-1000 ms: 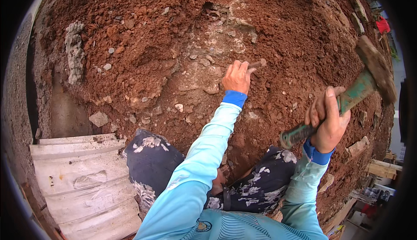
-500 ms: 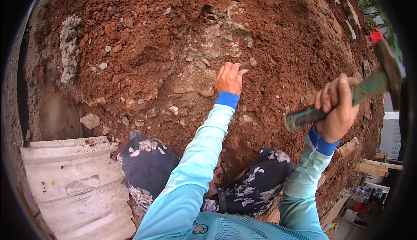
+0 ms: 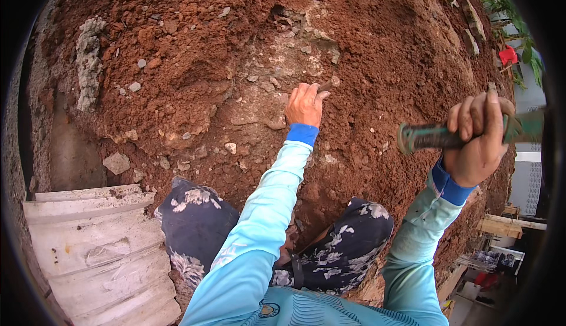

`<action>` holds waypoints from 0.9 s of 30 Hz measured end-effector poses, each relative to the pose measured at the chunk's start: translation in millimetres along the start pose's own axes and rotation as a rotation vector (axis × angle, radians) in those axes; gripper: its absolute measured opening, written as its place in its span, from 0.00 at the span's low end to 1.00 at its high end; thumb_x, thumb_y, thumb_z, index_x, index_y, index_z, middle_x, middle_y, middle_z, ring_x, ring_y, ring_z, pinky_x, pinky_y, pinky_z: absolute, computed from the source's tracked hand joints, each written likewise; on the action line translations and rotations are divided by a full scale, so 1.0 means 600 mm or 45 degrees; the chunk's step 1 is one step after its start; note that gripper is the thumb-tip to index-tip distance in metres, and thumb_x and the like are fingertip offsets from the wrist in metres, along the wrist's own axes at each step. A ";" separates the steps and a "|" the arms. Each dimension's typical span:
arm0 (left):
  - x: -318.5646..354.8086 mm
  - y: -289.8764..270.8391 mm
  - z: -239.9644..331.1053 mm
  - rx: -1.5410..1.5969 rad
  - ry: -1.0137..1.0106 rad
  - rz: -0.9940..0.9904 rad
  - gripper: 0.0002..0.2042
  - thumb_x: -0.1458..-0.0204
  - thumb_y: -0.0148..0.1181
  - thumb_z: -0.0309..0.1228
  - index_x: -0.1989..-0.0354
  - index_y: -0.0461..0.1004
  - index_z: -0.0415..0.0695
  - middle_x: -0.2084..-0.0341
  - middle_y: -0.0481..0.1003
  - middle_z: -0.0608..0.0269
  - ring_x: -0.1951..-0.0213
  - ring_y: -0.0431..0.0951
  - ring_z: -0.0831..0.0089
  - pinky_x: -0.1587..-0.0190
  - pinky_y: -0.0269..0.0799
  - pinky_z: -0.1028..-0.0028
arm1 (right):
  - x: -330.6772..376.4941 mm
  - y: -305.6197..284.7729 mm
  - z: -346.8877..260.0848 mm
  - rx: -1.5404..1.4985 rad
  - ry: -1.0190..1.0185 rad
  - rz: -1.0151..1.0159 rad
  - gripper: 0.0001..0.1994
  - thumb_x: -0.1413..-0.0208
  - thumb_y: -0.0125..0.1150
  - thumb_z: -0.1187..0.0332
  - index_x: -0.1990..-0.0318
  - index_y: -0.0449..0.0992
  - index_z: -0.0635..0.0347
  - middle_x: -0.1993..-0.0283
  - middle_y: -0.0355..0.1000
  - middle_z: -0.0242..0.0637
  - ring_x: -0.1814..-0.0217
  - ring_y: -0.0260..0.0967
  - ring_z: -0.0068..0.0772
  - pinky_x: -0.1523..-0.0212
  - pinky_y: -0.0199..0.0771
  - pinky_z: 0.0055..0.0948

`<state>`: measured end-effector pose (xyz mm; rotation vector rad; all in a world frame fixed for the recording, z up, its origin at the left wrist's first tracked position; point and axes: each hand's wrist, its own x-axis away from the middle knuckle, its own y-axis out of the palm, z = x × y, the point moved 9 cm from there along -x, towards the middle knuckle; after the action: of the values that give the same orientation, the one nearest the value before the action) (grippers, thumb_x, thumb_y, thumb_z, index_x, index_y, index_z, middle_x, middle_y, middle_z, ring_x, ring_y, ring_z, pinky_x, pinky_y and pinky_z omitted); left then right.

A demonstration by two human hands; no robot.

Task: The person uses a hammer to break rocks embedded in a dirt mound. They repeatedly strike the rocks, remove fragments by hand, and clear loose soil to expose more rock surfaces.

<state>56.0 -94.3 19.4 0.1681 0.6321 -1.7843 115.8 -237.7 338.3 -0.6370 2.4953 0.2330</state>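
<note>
My left hand [image 3: 304, 105] is stretched forward against a bank of red-brown earth [image 3: 194, 60], its fingers closed on a small chisel-like tool [image 3: 328, 86] pressed into a pale stony patch. My right hand [image 3: 476, 137] is raised at the right, gripping the green handle of a hammer [image 3: 439, 137]. The hammer's head is out of view past the right rim. Both arms wear light blue sleeves with darker blue cuffs. My knees in dark flowered trousers [image 3: 197, 220] press against the foot of the bank.
A white corrugated sheet [image 3: 94, 243] lies at lower left. Loose stones [image 3: 116, 162] and a grey lump of mortar [image 3: 88, 54] stick in the earth. Timber and clutter [image 3: 501, 231] lie at lower right, green leaves [image 3: 507, 25] and a red object at upper right.
My right hand has swung the hammer back to the right and upward, its head leaving the picture. The left hand has stayed against the earth.
</note>
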 end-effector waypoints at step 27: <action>0.038 -0.003 -0.014 0.123 -0.144 0.075 0.12 0.50 0.64 0.29 0.56 0.78 0.47 0.59 0.78 0.59 0.55 0.76 0.58 0.53 0.73 0.62 | 0.103 0.043 0.130 0.623 0.738 -0.486 0.07 0.46 0.61 0.72 0.69 0.68 0.61 0.81 0.62 0.27 0.87 0.56 0.17 0.87 0.57 0.20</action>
<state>45.3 -109.3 3.5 0.1490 0.4556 -1.7549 93.9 -216.9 239.9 -1.0491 2.7203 -0.7818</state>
